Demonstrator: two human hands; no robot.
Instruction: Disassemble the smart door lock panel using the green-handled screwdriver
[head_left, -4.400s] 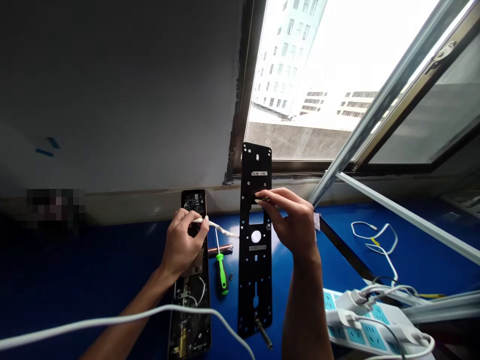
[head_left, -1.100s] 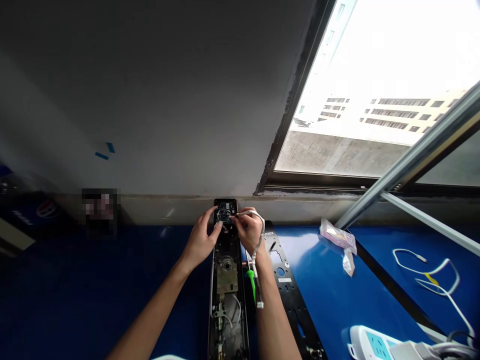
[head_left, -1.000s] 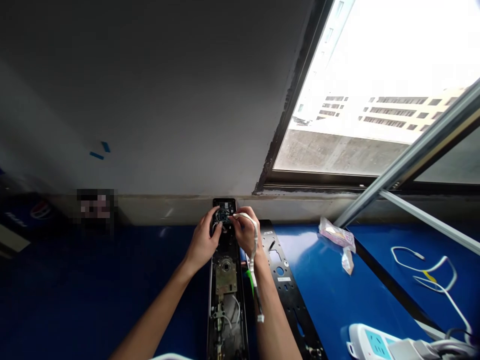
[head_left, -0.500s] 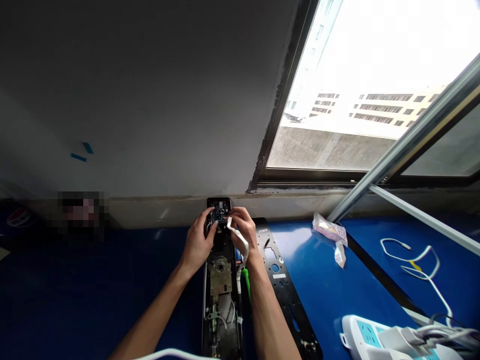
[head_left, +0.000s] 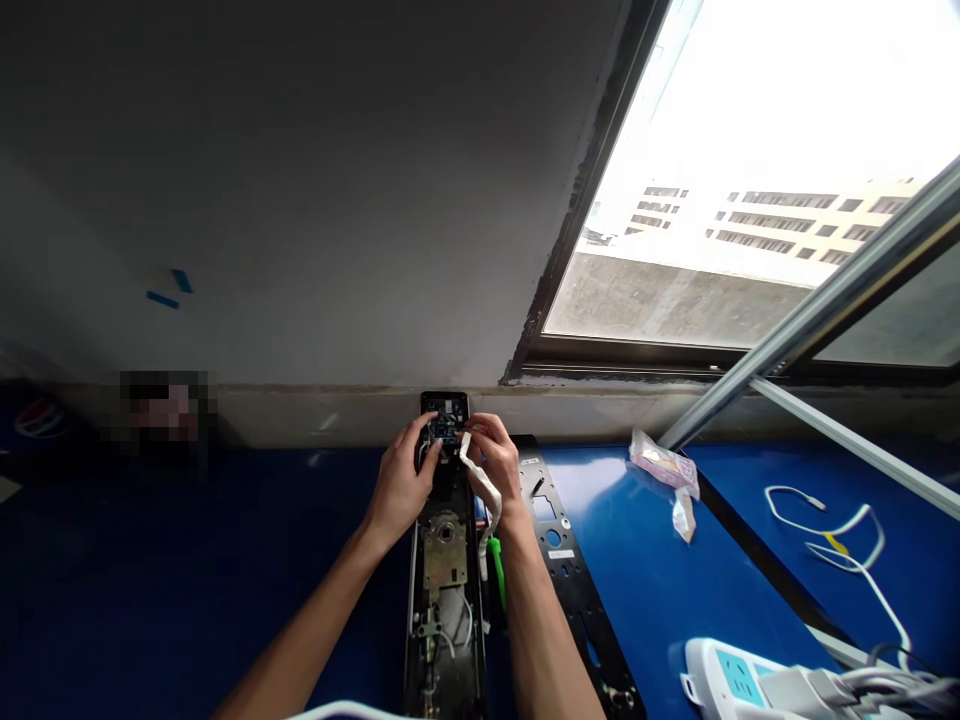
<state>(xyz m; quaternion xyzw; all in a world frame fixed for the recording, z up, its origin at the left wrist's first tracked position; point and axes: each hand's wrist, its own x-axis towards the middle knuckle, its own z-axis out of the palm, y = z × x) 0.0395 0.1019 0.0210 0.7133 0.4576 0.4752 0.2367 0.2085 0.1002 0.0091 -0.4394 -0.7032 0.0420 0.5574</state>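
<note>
Black housing (head_left: 450, 490) lies long-ways on the blue tabletop (head_left: 637, 580), open side up, far end close to the wall. I log a circuit board (head_left: 448, 424) in that far end, a metal plate (head_left: 445, 565) with a round fitting midway along, and a thin pale wire (head_left: 469, 622) looped in the near part.

Left hand (head_left: 405, 480): part open, thumb and index finger spread, both tips set at the board's left side, the palm outside the housing's left edge.

Right hand (head_left: 495, 462): thumb and fingers drawn together in a pinch at the board's right side, gripping one end of a white cable (head_left: 490, 492). From there the cable bends down over the hand and wrist, its lower length beside the housing's right edge. On my feed the fingertips are small and dim; I cannot tell whether the cable's tip touches the board.

Just right of the housing I note a green screwdriver handle (head_left: 496, 570), partly covered by the right forearm. Beyond that forearm a perforated black plate (head_left: 576, 600) lies flat. Farther right: a plastic packet (head_left: 664, 465) and, nearer me, a white power strip (head_left: 712, 665) with plugs in it.
</note>
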